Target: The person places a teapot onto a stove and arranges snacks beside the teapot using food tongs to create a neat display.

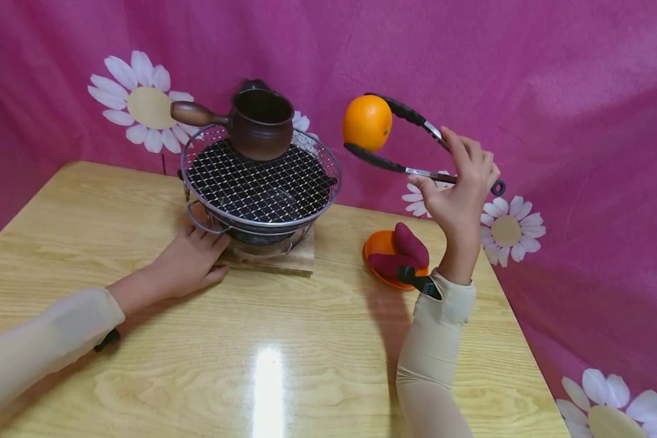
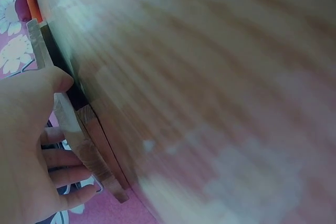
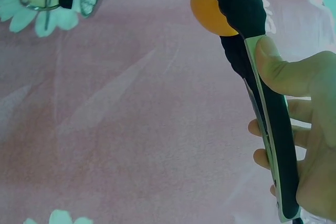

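My right hand (image 1: 465, 176) grips black-tipped metal tongs (image 1: 380, 159), raised above the table's right side. Between the tong tips sits an orange (image 1: 368, 123), held up in the air. In the right wrist view the thumb presses one arm of the tongs (image 3: 278, 145) and the fingers wrap the other. Low at the left, my left hand (image 1: 188, 261) holds the left end of a wooden board (image 1: 285, 263), thumb along its front edge and fingers on the far side. On that board stands a round grill (image 1: 263, 222) with a wire mesh top.
A dark brown pot (image 1: 263, 131) with a side handle stands at the back of the mesh. Right of the grill, an orange bowl (image 1: 382, 281) holds purple sweet potatoes (image 1: 410, 243) and something orange. Pink flowered cloth (image 1: 553, 121) hangs behind the wooden table (image 1: 197, 377).
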Motion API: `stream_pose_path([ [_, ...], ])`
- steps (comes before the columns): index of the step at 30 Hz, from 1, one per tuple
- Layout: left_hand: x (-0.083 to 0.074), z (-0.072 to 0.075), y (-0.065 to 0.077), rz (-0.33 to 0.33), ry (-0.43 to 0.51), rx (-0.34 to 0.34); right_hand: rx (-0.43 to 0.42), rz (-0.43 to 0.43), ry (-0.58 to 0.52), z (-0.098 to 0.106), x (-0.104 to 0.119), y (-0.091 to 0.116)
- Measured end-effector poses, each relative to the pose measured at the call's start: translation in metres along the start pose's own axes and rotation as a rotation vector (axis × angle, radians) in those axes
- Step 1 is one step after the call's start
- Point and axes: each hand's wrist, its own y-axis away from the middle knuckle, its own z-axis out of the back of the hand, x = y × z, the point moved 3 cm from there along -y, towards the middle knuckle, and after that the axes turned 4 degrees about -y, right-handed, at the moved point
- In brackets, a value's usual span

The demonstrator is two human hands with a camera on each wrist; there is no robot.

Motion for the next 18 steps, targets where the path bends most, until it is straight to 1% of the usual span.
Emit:
stream_pose_path([
  [3, -0.001, -0.002, 0.0, -0.006, -0.004, -0.029, -0.03, 0.023, -0.015, 0.002, 0.003, 0.0],
  [7, -0.001, -0.002, 0.0, -0.006, -0.002, -0.051, -0.067, 0.01, -0.041, 0.004, 0.008, 0.0],
  [10, -0.001, -0.002, 0.001, -0.006, 0.0, -0.064, -0.09, 0.021, -0.049, 0.004, 0.013, 0.0],
  [12, -0.001, -0.002, 0.002, -0.005, 0.006, -0.082, -0.106, 0.05, -0.046, 0.004, 0.016, 0.001],
  [18, -0.002, -0.004, 0.0, -0.011, 0.018, -0.084, -0.162, 0.096, -0.002, 0.006, 0.023, 0.002],
])
